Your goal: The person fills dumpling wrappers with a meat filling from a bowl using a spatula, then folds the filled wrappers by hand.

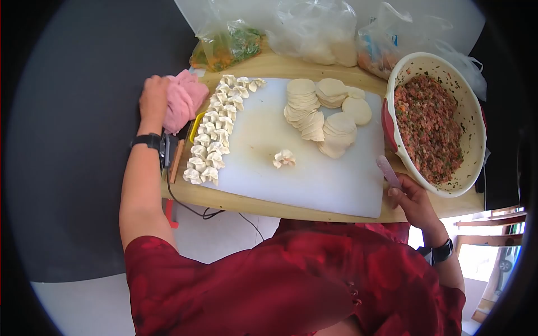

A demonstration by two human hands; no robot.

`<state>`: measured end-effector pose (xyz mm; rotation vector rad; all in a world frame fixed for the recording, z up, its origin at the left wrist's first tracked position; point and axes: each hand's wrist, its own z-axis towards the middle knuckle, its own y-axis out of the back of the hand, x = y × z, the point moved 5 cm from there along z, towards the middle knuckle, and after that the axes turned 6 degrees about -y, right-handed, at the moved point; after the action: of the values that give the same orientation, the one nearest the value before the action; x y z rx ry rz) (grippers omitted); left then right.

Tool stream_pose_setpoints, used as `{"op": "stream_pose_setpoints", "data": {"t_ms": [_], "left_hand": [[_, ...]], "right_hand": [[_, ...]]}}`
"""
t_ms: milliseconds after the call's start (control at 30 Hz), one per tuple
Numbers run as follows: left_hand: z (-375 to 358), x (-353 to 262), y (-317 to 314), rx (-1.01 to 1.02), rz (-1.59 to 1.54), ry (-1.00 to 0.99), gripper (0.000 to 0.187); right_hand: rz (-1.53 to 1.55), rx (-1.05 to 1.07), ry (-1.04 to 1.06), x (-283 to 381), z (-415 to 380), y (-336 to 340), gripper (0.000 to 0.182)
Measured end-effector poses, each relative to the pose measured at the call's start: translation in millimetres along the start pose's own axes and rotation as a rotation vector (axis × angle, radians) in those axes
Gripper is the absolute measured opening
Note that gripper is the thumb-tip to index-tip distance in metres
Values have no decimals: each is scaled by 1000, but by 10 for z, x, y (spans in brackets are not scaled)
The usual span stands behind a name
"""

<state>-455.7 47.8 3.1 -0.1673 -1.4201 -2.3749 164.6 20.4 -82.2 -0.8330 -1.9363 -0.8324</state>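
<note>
My left hand [153, 102] is at the left edge of the table, its fingers closed on a bunched pink cloth [185, 99]. Between the thumb and fingers of my right hand [416, 203] is a flat, pale pink filling spatula [388, 171], its blade over the board's right edge. Folded dumplings [216, 126] stand in rows along the left side of the white cutting board [252, 179]. A single dumpling [284, 158] sits near the middle. Round dough wrappers [336, 134] lie in overlapping stacks at the upper right of the board.
Beside the board on the right, a large white bowl [399, 144] holds minced meat filling [428, 129]. Plastic bags [314, 31] line the back, one with green and orange contents [235, 47]. A yellow handle [196, 127] and a cable [193, 210] are at the left.
</note>
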Motion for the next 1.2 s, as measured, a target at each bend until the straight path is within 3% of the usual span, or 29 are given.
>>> {"op": "stream_pose_setpoints", "data": {"t_ms": [33, 100, 167, 233, 300, 433, 500, 567, 600, 633, 700, 767, 800, 1000, 1200], "left_hand": [[-41, -77, -231, 110, 0, -180, 18], [-203, -156, -521, 138, -233, -146, 32], [-273, -303, -434, 189, -216, -75, 43], [-349, -443, -387, 188, -75, -218, 46], [-257, -293, -468, 247, 125, -161, 51], [-93, -418, -520, 361, 142, -29, 58], [-207, -402, -457, 305, 52, -35, 55], [-373, -403, -266, 108, -219, -131, 50], [-493, -424, -122, -24, -216, -203, 40], [-610, -415, -49, -21, -212, -200, 40], [-912, -318, -98, 241, -1004, 184, 32], [-1343, -452, -89, 376, -1427, 541, 31], [-1517, -575, -8, 390, -1508, 603, 35], [-1880, -881, 196, 120, -1395, 645, 41], [-1942, -814, 63, 111, -1311, 769, 43]], "right_hand": [[78, 52, 40, 11, 22, -26, 22], [76, 61, 45, 25, 37, -25, 25], [77, 70, 48, 35, 54, -31, 28], [113, 104, 72, 47, 54, -47, 32], [102, 94, 49, 88, 74, -63, 30], [128, 63, 51, 51, 76, -72, 28], [99, 84, 75, 15, 81, -28, 27], [77, 121, 98, 9, 88, -56, 27], [91, 122, 81, 36, 78, -57, 24], [103, 123, 65, 53, 78, -55, 21], [80, 129, 74, 51, 91, -39, 20], [56, 135, 84, 64, 99, -47, 19], [39, 136, 83, 74, 102, -49, 20], [25, 148, 103, 31, 222, -76, 15], [21, 123, 114, 111, 330, -118, 16]]}}
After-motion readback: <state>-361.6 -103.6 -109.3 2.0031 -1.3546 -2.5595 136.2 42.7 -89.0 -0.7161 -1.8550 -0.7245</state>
